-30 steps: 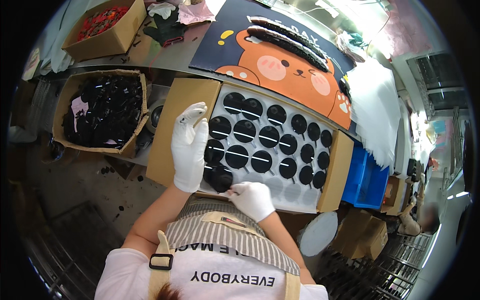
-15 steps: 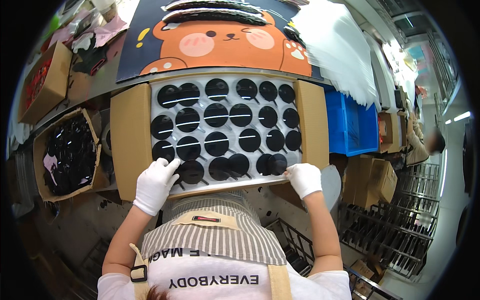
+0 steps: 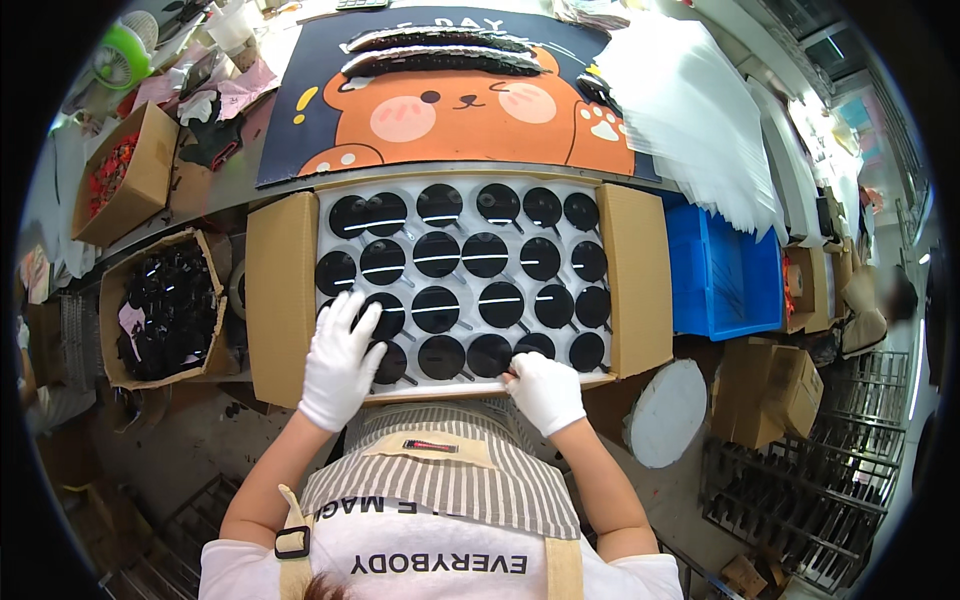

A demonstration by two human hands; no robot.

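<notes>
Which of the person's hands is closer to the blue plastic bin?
Right. The right hand rests at the tray's near edge, a box flap away from the blue bin; the left hand lies flat on the tray's far-left discs.

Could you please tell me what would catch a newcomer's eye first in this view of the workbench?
Most striking is the open brown cardboard box in the middle, packed with rows of glossy round black discs on a white sheet. The left white-gloved hand lies flat on the discs at the near left corner, while the right white-gloved hand touches the near edge. Behind the box lies a large dark poster with an orange cartoon bear.
</notes>
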